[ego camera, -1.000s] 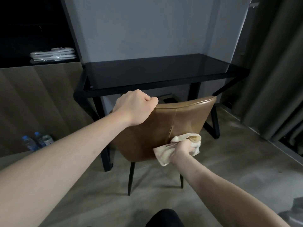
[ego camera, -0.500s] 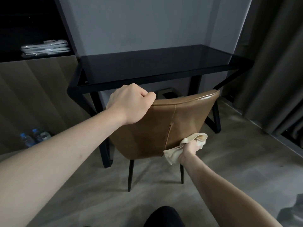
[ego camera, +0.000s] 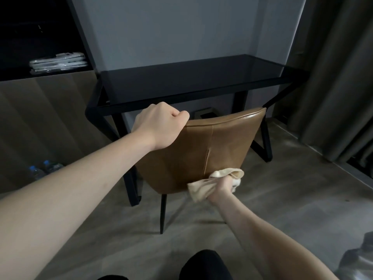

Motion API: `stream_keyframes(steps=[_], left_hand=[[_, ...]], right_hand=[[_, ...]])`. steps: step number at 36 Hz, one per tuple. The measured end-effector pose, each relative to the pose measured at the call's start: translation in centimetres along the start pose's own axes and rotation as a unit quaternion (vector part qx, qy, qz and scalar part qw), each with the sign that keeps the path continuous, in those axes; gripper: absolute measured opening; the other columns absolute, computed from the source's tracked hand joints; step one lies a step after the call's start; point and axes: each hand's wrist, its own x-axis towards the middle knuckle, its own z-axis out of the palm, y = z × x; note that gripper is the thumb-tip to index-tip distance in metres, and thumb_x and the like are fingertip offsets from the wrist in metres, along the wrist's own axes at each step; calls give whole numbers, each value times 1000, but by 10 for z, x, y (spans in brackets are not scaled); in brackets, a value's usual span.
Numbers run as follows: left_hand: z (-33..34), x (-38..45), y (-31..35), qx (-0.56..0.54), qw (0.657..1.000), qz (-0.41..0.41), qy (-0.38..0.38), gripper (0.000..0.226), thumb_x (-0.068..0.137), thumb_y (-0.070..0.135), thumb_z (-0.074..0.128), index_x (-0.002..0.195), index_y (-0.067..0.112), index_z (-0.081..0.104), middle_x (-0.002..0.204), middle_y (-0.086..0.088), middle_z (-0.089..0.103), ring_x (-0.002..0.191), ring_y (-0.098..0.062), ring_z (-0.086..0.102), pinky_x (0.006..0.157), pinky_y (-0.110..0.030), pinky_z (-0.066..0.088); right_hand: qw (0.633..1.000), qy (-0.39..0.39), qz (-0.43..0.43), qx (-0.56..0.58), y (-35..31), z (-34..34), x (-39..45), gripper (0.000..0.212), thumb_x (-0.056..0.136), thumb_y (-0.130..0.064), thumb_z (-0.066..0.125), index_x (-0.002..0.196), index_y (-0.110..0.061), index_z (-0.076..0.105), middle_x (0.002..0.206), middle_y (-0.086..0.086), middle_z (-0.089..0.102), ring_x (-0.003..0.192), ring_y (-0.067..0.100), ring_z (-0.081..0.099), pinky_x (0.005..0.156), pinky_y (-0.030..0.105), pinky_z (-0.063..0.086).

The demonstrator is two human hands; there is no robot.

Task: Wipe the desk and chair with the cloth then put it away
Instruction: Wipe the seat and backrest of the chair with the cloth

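A brown leather chair on thin black legs stands with its back towards me, in front of the black glass-topped desk. My left hand is clenched over the top left edge of the chair's backrest. My right hand grips a crumpled beige cloth and presses it against the lower right part of the backrest, near the vertical seam. The chair's seat is hidden behind the backrest.
Two water bottles stand on the floor at the left by a wooden cabinet. Folded white packets lie on the dark shelf above it. Grey curtains hang at the right. My dark-clad knee shows at the bottom.
My right hand with the cloth has slid rightwards and down along the lower backrest. My left hand has kept its hold on the chair's top edge.
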Motion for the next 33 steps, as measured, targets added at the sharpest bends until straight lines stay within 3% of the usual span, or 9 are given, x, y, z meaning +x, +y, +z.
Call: stream_keyframes(steps=[2,5,10,13,16,21,25,30,33], left_hand=[[2,2,-3,-2,1000,8,0,52,95,34,43,47,16,30,40,5,28,45,-16,33,53,-27,31],[4,4,-8,0,1000,25,6,50,93,34,43,49,15,29,41,5,27,45,-16,31,52,-26,30],[7,8,-11,12,999,49,19,46,88,37,39,49,14,30,42,3,28,44,-17,31,51,-25,25],[8,8,-11,18,998,51,23,43,83,38,37,49,13,31,42,2,28,45,-18,30,50,-27,24],[7,8,-11,19,998,54,21,43,83,38,37,48,14,31,42,3,28,45,-18,30,50,-26,24],[6,7,-9,15,999,44,15,43,85,35,39,50,14,28,44,3,25,46,-17,27,51,-26,23],[3,5,-4,8,1000,27,5,48,92,32,43,49,15,28,43,4,26,46,-14,29,52,-25,25],[0,3,-1,9,1000,1,-5,50,93,34,44,48,15,29,41,6,27,46,-16,32,53,-27,28],[-1,3,-1,7,1000,-8,-10,52,93,37,44,48,16,31,42,6,31,47,-18,37,54,-27,30]], right_hand=[[1000,-4,-30,6,-16,-2,25,51,89,-50,56,134,-26,49,127,2,61,110,26,61,97,45,46],[998,-50,43,25,-37,-6,65,92,54,-87,55,126,-30,56,126,-7,58,116,25,54,107,52,42],[998,-48,15,-48,-50,-3,67,45,83,-65,58,100,-24,63,112,-2,67,99,21,62,87,37,50],[997,-41,-16,-57,-39,-7,76,56,69,-57,63,112,-22,66,120,3,70,101,24,66,92,40,52],[997,-41,-36,-57,-29,-8,70,48,91,-50,55,126,-19,62,118,5,68,100,23,65,79,36,49],[996,-13,-38,-86,-7,-12,53,37,91,-39,55,119,-15,61,105,8,70,95,26,66,97,42,52],[995,-26,52,-78,17,-14,30,34,85,-39,50,104,-15,63,111,7,69,102,28,66,108,46,48],[994,-52,78,-54,8,-11,-16,21,78,-31,46,93,-19,54,101,2,57,94,25,58,106,35,42],[993,-77,86,-16,-10,-6,-40,21,84,-33,51,90,-17,63,103,-1,68,96,22,64,108,43,46]])
